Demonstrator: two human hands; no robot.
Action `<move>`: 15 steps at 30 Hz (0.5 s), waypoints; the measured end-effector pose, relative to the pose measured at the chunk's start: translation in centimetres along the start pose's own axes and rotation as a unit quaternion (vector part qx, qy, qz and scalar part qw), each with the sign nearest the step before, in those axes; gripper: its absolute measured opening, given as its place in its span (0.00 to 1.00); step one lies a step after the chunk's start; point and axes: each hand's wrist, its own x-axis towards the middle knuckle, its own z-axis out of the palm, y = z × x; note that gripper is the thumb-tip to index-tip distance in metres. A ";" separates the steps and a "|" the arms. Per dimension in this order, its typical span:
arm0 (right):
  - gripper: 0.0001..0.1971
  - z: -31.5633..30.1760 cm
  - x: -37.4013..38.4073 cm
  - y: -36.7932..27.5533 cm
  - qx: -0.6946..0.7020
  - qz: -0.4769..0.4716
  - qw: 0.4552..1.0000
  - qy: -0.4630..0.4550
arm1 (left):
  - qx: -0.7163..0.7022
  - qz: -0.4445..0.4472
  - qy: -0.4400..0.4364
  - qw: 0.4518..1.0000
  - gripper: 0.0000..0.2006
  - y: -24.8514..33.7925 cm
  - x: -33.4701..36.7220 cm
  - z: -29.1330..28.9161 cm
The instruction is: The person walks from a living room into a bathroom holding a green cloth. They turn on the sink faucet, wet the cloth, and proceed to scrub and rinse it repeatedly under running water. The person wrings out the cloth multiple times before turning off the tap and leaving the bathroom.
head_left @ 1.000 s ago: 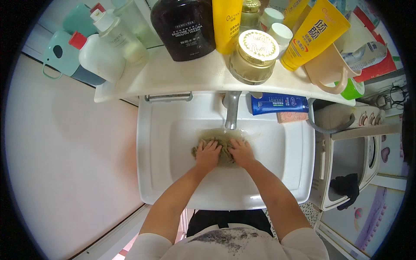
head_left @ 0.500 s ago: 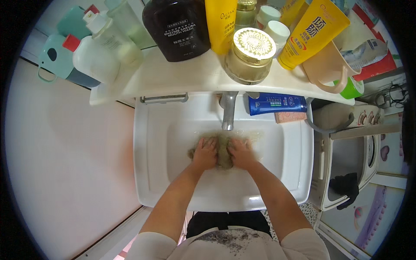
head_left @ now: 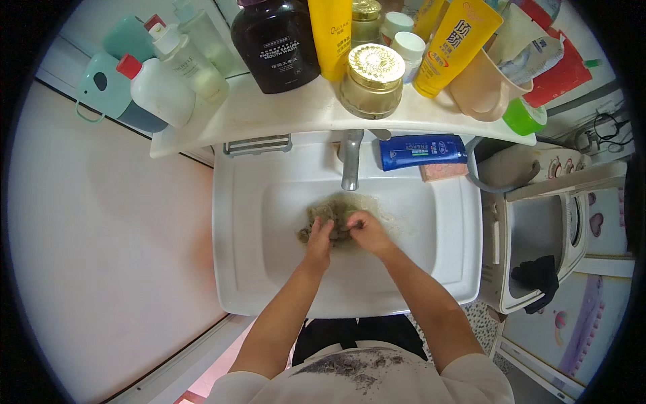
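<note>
In the white sink (head_left: 282,283) lies a crumpled, wet, greenish-brown cloth (head_left: 323,210), with murky water around it. My left hand (head_left: 319,241) is at the cloth's near left part, its thumb on top and its other fingers partly hidden in the folds. At the right side, my right hand (head_left: 367,233) is closed, its curled fingers pinching a bit of the cloth. The metal faucet (head_left: 350,161) stands just beyond the cloth. Whether water is running from it is hard to see.
Behind the faucet, a blue tube (head_left: 422,152) rests by a pink soap bar (head_left: 444,172). The shelf (head_left: 282,116) above holds a black bottle (head_left: 279,50), a gold-lidded jar (head_left: 372,81), yellow tubes and a beige cup (head_left: 481,87). At right stands a white machine (head_left: 496,269) with a black cloth (head_left: 536,279).
My hands have gone from lying flat on the cloth to gathering it, the right one now curled shut. The whole view has shifted slightly, with the sink's far edge higher.
</note>
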 end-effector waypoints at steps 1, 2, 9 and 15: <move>0.09 0.7 -0.5 -1.4 0.034 -0.023 0.998 -0.051 | -0.095 -0.050 -0.042 0.993 0.26 0.3 0.0 -0.3; 0.08 1.5 -1.1 -4.8 0.071 -0.047 0.990 -0.110 | -0.192 -0.095 -0.076 0.974 0.26 0.5 0.0 -0.8; 0.26 1.4 -3.8 -18.4 0.381 0.030 0.918 -0.110 | -0.360 -0.039 -0.258 0.896 0.17 2.6 -0.4 -1.8; 0.26 0.3 -4.6 -14.3 -0.102 -0.123 0.979 -0.128 | -0.408 -0.046 -0.264 0.873 0.20 7.2 -4.7 2.9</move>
